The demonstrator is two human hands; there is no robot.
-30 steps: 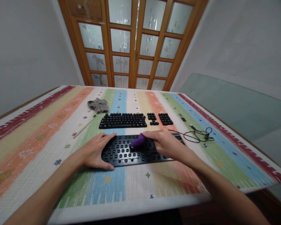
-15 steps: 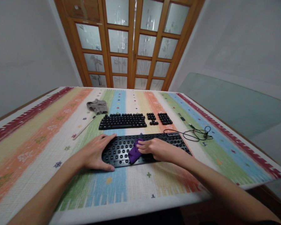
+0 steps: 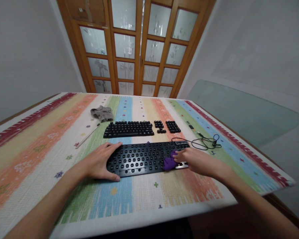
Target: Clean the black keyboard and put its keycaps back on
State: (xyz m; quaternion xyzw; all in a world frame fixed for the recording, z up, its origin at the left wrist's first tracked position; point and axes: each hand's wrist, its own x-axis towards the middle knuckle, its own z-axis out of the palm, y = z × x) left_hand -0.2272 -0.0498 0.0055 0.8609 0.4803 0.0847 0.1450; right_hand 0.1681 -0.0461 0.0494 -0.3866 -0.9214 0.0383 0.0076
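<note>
1. Head view: plain pale walls [image 3: 20,56] flank the room on both sides.
2. Wood-framed double doors [image 3: 137,49] with frosted, plant-patterned glass panes stand behind the table.
3. The table's work surface is a multicoloured striped tablecloth [image 3: 144,194] with small printed motifs and a white border.
4. A pale green flat panel [image 3: 244,109] stands against the wall at right.
5. The black plastic keyboard base [image 3: 137,157], its key posts exposed, lies flat on the tablecloth toward the near edge.
6. Black key caps [image 3: 129,129] lie in keyboard layout just beyond the base, in separate groups.
7. Left hand [image 3: 99,162]: holds the base's left end in a wide span, thumb at the near edge, fingers at the far edge.
8. Right hand [image 3: 196,159]: fingers gathered on a crumpled purple cloth [image 3: 169,162], which rests on the base's right portion.
9. A crumpled grey cloth [image 3: 102,113] lies beyond the key caps, to the left.
10. A thin black cable [image 3: 206,146] lies loosely coiled right of the base.
11. A slim pale stick with a dark tip [image 3: 88,135] lies left of the key caps.
</note>
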